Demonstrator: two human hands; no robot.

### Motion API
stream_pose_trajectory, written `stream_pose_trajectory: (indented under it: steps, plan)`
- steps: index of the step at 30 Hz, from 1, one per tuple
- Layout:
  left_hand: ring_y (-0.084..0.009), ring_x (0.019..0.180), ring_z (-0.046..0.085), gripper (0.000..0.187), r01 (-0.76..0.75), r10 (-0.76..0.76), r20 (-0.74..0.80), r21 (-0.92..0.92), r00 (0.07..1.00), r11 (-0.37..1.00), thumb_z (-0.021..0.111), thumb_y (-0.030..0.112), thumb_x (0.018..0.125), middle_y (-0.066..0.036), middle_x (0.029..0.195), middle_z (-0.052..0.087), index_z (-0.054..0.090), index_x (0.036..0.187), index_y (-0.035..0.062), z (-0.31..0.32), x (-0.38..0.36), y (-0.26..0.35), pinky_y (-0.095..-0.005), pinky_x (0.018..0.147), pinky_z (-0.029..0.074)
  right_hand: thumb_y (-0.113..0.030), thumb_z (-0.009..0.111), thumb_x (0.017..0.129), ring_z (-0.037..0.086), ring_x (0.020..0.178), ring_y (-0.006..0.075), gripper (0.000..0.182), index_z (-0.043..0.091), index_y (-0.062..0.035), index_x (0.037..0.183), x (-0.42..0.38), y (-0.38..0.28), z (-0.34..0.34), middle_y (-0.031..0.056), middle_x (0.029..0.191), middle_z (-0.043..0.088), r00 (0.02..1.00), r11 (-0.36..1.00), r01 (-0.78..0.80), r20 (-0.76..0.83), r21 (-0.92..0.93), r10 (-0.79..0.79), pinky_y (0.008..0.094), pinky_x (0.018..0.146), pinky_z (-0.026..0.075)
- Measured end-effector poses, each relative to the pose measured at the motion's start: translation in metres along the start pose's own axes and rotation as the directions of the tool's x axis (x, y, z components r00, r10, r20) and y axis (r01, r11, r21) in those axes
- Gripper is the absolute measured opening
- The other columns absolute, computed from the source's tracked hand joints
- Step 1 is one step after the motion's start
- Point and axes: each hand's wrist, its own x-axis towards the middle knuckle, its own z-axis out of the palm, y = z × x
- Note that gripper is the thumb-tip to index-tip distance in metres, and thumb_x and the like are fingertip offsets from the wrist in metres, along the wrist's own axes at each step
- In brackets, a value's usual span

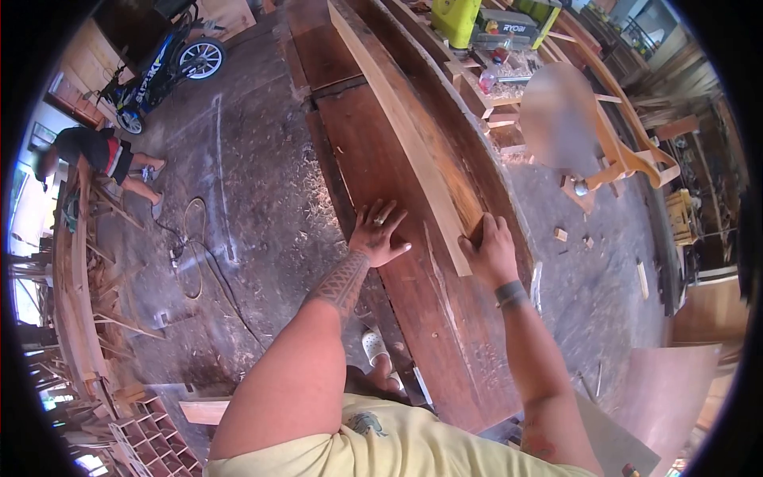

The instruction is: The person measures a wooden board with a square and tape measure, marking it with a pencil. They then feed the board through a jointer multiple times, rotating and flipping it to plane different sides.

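A long wooden plank point(413, 163) with a pale planed edge and an orange-brown face runs away from me. It lies on a wide reddish-brown wooden board point(373, 151). My right hand point(490, 250) is closed around the plank's near end, thumb on the pale edge and fingers over the far side. Spread flat on the reddish board, near its left edge, is my left hand point(380, 232), with a ring on one finger. It holds nothing. Close along the plank's right side stands a rough-edged dark slab point(509, 187).
Wood shavings point(318, 195) and a looped cable point(195, 254) lie on the floor at left. Another person point(95, 155) bends over lumber at far left, near a motorbike point(167, 67). Green tool cases point(505, 28) and a curved wooden frame point(628, 159) are at upper right.
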Motion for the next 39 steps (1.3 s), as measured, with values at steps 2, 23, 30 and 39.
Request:
stream_pose_trajectory:
  steps: [2,23,30,39]
  plan:
    - [-0.0387,0.164,0.022,0.088,-0.001,0.001,0.002,-0.004,1.000,1.000,0.070,0.065,0.094,-0.012,0.176,0.029,0.040,0.166,0.0238,-0.002,0.000,0.001,-0.0617,0.133,0.014,-0.032,0.078,0.090,0.061,0.117,0.0478,0.061,0.056,0.0036,0.134,0.007,-0.001,0.003,0.0266,0.121,0.059,1.000,1.000,0.005,-0.005,-0.009,-0.005,0.0538,0.103,0.051]
    - [-0.0441,0.164,0.020,0.094,-0.002,0.001,0.037,0.030,0.999,1.000,0.072,0.066,0.092,-0.011,0.178,0.024,0.035,0.168,0.0255,-0.001,0.004,0.002,-0.0671,0.130,0.017,-0.032,0.079,0.088,0.065,0.116,0.0479,0.056,0.060,0.0071,0.123,0.074,-0.025,0.019,0.0293,0.124,0.063,0.997,0.999,0.032,-0.065,0.005,-0.031,0.0521,0.102,0.056]
    - [-0.0444,0.164,0.017,0.096,-0.006,0.003,0.084,0.032,0.996,0.999,0.071,0.067,0.093,-0.012,0.178,0.021,0.030,0.170,0.0262,-0.004,0.004,0.001,-0.0687,0.129,0.017,-0.032,0.079,0.088,0.065,0.117,0.0483,0.053,0.061,0.0067,0.120,0.097,-0.035,0.021,0.0289,0.125,0.063,1.000,1.000,0.001,-0.012,0.020,-0.001,0.0524,0.102,0.056]
    - [-0.0471,0.164,0.018,0.097,-0.055,0.057,0.061,-0.044,0.997,0.998,0.070,0.065,0.094,-0.018,0.177,0.023,0.030,0.170,0.0218,-0.009,0.005,-0.002,-0.0694,0.129,0.014,-0.031,0.080,0.088,0.064,0.116,0.0487,0.053,0.059,0.0045,0.121,0.124,-0.048,0.030,0.0284,0.124,0.062,0.999,1.000,0.003,-0.040,0.001,-0.003,0.0535,0.102,0.054]
